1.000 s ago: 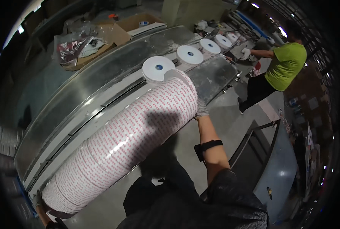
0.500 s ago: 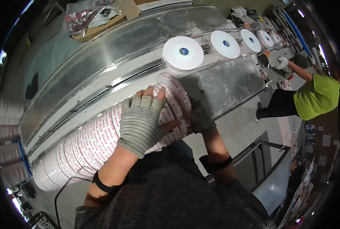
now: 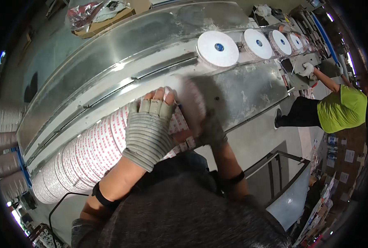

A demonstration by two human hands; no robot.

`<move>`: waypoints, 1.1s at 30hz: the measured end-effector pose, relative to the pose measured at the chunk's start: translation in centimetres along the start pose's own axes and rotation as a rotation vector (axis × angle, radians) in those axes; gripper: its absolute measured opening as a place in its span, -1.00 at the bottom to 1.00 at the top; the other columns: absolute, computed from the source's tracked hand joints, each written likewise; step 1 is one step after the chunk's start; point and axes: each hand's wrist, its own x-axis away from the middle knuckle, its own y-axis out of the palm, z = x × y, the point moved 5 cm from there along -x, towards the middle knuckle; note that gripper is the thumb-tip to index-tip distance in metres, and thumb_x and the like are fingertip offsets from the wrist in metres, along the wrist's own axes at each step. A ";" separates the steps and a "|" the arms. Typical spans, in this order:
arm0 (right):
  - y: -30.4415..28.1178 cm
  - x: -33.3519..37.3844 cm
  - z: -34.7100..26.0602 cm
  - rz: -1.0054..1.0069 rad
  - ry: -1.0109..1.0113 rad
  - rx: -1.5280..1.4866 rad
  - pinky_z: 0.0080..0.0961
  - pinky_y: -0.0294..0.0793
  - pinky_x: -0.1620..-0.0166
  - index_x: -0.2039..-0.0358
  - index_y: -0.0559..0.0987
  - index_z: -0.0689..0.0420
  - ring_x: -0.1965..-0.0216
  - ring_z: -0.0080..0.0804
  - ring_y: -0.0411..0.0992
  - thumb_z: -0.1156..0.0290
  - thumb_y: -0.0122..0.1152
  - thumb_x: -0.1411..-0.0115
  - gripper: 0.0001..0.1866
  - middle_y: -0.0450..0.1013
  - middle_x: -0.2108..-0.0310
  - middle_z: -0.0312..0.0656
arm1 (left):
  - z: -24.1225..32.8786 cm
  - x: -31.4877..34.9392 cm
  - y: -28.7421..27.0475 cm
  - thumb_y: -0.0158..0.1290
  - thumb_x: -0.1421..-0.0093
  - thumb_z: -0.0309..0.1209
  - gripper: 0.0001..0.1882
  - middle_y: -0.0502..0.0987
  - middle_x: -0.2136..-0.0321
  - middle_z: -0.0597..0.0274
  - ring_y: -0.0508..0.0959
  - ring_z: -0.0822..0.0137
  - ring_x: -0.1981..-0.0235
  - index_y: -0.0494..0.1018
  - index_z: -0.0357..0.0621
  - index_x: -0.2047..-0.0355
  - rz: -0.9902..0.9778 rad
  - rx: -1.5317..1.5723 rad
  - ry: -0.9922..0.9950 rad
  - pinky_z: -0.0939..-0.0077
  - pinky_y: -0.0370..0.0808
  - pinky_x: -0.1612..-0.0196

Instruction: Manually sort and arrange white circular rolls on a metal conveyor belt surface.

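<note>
a factory workshop, shown by the long metal bench (image 3: 250,96) and lined-up rolls (image 3: 219,47).

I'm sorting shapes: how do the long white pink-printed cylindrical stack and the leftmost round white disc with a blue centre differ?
The long pink-printed white stack lies on its side; the leftmost blue-centred white disc lies face up. The stack is much longer, the disc shallow. The grey-gloved left hand rests on the stack; no hand touches the disc. Both are round and mainly white.
</note>
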 end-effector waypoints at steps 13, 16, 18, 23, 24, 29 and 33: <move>2.8 1.7 1.9 -0.229 0.580 -0.914 -0.31 0.30 -0.19 -0.28 0.13 0.30 -0.20 -0.20 0.25 0.22 0.47 0.14 0.03 0.23 -0.21 -0.04 | -1.3 -1.1 -0.1 0.30 0.16 0.04 0.05 0.31 -0.15 -0.13 0.33 -0.06 -0.15 0.15 -0.33 -0.23 -0.057 -0.025 -0.012 0.13 0.22 -0.16; -2.6 -3.9 3.6 0.452 0.780 -2.049 -0.26 0.36 -0.14 -0.25 0.19 0.31 -0.16 -0.16 0.30 0.15 0.43 0.11 -0.03 0.29 -0.14 0.03 | -1.7 0.7 -0.1 0.32 0.19 0.04 0.05 0.32 -0.15 -0.12 0.34 -0.11 -0.14 0.18 -0.32 -0.21 -0.013 -0.027 -0.041 0.10 0.22 -0.16; -5.9 -9.3 5.0 0.325 0.550 -1.692 -0.21 0.38 -0.12 -0.24 0.28 0.19 -0.19 -0.19 0.26 0.07 0.45 0.07 -0.08 0.29 -0.17 -0.05 | -1.3 1.0 -0.2 0.31 0.19 0.04 0.02 0.32 -0.15 -0.12 0.34 -0.10 -0.14 0.22 -0.33 -0.19 0.046 -0.029 -0.005 0.06 0.21 -0.17; 0.3 -16.3 12.5 -0.162 0.478 0.299 -0.11 0.32 -0.06 -0.09 0.42 0.18 -0.05 -0.04 0.33 -0.08 0.42 0.17 -0.14 0.37 0.00 0.06 | -1.0 0.6 -0.1 0.17 0.14 0.25 0.06 0.28 -0.17 -0.11 0.30 -0.11 -0.17 0.19 -0.26 -0.21 0.006 0.009 -0.007 -0.10 0.16 -0.21; 0.7 -15.7 12.8 -0.160 0.482 0.305 -0.11 0.32 -0.06 -0.09 0.42 0.18 -0.05 -0.04 0.33 -0.08 0.42 0.17 -0.14 0.37 0.00 0.06 | -1.2 0.8 -0.6 0.17 0.14 0.25 0.06 0.28 -0.17 -0.11 0.30 -0.11 -0.17 0.19 -0.26 -0.21 0.008 0.012 -0.001 -0.10 0.16 -0.21; 1.3 -6.0 2.6 -0.038 -0.033 0.246 -0.36 0.31 -0.14 -0.12 0.40 0.21 -0.16 -0.14 0.27 0.09 0.51 0.20 -0.13 0.34 -0.08 -0.09 | -3.8 2.7 -1.0 -0.06 0.03 0.39 0.06 0.26 -0.19 -0.11 0.29 -0.15 -0.16 0.16 -0.22 -0.25 -0.118 -0.113 -0.091 -0.09 0.15 -0.17; -1.3 -4.6 -6.6 -0.022 0.367 -1.027 -0.23 0.28 -0.17 -0.26 0.25 0.11 -0.18 -0.07 0.25 0.12 0.52 0.22 0.01 0.27 -0.15 0.04 | -3.9 2.5 -0.8 -0.13 -0.03 0.39 0.05 0.26 -0.19 -0.14 0.30 -0.18 -0.14 0.13 -0.24 -0.27 -0.084 -0.107 -0.071 -0.04 0.17 -0.14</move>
